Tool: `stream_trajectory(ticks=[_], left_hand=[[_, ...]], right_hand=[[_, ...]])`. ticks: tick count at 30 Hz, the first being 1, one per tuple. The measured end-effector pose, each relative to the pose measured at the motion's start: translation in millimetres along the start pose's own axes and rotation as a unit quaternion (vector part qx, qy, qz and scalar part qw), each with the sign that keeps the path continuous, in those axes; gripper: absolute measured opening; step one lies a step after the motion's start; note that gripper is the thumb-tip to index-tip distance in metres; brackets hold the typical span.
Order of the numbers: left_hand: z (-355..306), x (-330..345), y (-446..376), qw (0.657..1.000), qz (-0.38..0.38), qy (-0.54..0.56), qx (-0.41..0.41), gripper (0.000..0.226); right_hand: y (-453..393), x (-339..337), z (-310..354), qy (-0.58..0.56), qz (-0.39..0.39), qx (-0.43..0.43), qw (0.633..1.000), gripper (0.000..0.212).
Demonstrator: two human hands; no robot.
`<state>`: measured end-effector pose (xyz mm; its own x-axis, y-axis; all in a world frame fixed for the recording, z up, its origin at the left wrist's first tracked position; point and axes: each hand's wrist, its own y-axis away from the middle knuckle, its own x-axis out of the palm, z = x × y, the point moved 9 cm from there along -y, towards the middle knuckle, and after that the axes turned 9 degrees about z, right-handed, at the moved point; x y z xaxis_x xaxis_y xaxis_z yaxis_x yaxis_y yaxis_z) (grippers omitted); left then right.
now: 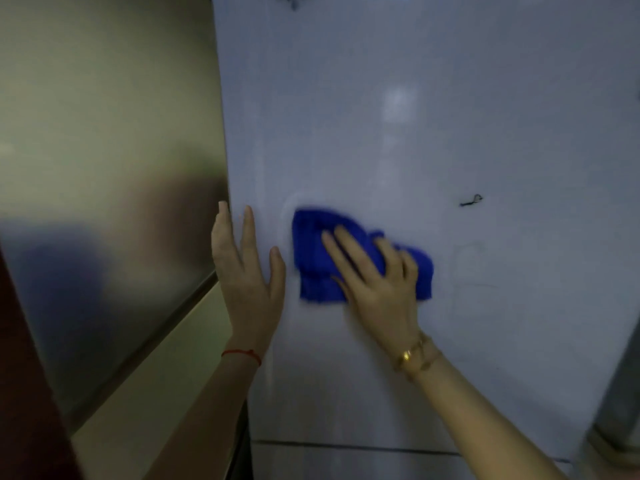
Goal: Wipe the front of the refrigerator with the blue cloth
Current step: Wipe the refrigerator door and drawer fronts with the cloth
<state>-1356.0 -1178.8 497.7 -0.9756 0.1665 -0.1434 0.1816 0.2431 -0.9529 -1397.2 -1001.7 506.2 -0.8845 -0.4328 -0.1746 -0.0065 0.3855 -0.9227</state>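
On one refrigerator (450, 133): two hands, one blue cloth (311, 237).

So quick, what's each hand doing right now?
Left hand: open, fingers straight, flat by the refrigerator door's left edge.
Right hand: open, pressing the blue cloth against the door.

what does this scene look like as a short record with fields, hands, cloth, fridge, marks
left hand: open, fingers straight, flat near the fridge's left edge
right hand: pressing the cloth on the door, fingers spread
cloth: blue, bunched, against the door
fridge: pale glossy front, seam low down
mark: small dark squiggle right of the cloth
wrists: red string left, gold bracelet right
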Motion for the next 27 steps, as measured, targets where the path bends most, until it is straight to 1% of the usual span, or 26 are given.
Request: stream_trajectory(ticks=[1, 2, 4, 7, 9, 10, 11, 14, 16, 17, 18, 19, 21, 22, 23, 24, 25, 27], left_hand=[[-8.6, 0.4, -1.9, 0.999, -0.007, -0.028, 0.023, 0.061], [-17.2, 2.7, -4.3, 0.998, -0.008, -0.046, 0.046, 0.059], [-31.3, 10.2, -8.8, 0.995, 0.002, -0.055, 0.079, 0.056], [-38.9, 18.7, -13.5, 0.995, 0.005, -0.055, 0.086, 0.051], [-38.2, 20.5, -13.8, 0.995, -0.003, -0.055, 0.083, 0.051], [-37.2, 21.1, -12.7, 0.995, -0.005, -0.054, 0.083, 0.051], [-36.3, 21.3, -11.6, 0.995, -0.005, -0.051, 0.085, 0.051], [-35.9, 19.9, -11.3, 0.995, -0.013, -0.049, 0.091, 0.053], [-36.9, 18.7, -10.7, 0.994, -0.017, -0.051, 0.094, 0.054], [-37.5, 18.1, -10.8, 0.994, -0.018, -0.051, 0.094, 0.054], [-37.7, 17.9, -10.9, 0.994, -0.018, -0.051, 0.093, 0.053], [-37.7, 17.8, -10.7, 0.994, -0.017, -0.049, 0.093, 0.052], [-38.0, 17.0, -10.5, 0.994, -0.021, -0.048, 0.091, 0.051], [-38.3, 16.7, -10.5, 0.994, -0.022, -0.048, 0.091, 0.050], [-38.5, 16.5, -10.5, 0.994, -0.022, -0.048, 0.092, 0.050], [-39.0, 16.5, -10.2, 0.994, -0.022, -0.047, 0.094, 0.051], [-39.3, 16.2, -10.2, 0.994, -0.022, -0.047, 0.094, 0.051], [-38.5, 16.1, -10.8, 0.995, -0.021, -0.046, 0.089, 0.052]], right_hand=[[19.4, 1.0, -3.0, 0.005, 0.009, -0.005, 1.000, 0.047], [30.6, 0.6, -14.6, 0.004, 0.012, 0.012, 1.000, 0.044], [30.3, -5.6, -53.6, -0.002, 0.005, 0.080, 0.997, 0.040], [-9.1, -21.4, -123.5, -0.001, -0.050, 0.207, 0.977, 0.040], [-37.1, -28.0, -145.0, 0.005, -0.084, 0.253, 0.964, 0.040], [-42.7, -27.9, -142.4, 0.009, -0.088, 0.249, 0.965, 0.040], [-40.4, -25.8, -132.5, 0.007, -0.085, 0.227, 0.970, 0.040], [12.8, -9.0, -81.1, -0.017, -0.028, 0.106, 0.994, 0.039], [50.5, -8.1, -67.9, -0.003, 0.003, 0.047, 0.999, 0.039], [54.2, -10.3, -76.5, 0.001, 0.005, 0.041, 0.999, 0.039], [48.6, -12.5, -93.6, 0.005, 0.001, 0.057, 0.998, 0.038], [36.1, -15.9, -114.9, 0.004, -0.012, 0.094, 0.995, 0.038], [-3.7, -28.2, -163.1, 0.006, -0.065, 0.195, 0.979, 0.038], [-23.3, -33.9, -177.2, 0.015, -0.089, 0.233, 0.968, 0.039], [-37.4, -36.1, -179.5, 0.020, -0.100, 0.252, 0.962, 0.040], [-43.5, -34.9, -171.0, 0.018, -0.102, 0.245, 0.964, 0.040], [-40.9, -30.5, -153.6, 0.006, -0.089, 0.217, 0.972, 0.040], [-9.5, -15.9, -108.7, -0.015, -0.037, 0.120, 0.992, 0.038]])
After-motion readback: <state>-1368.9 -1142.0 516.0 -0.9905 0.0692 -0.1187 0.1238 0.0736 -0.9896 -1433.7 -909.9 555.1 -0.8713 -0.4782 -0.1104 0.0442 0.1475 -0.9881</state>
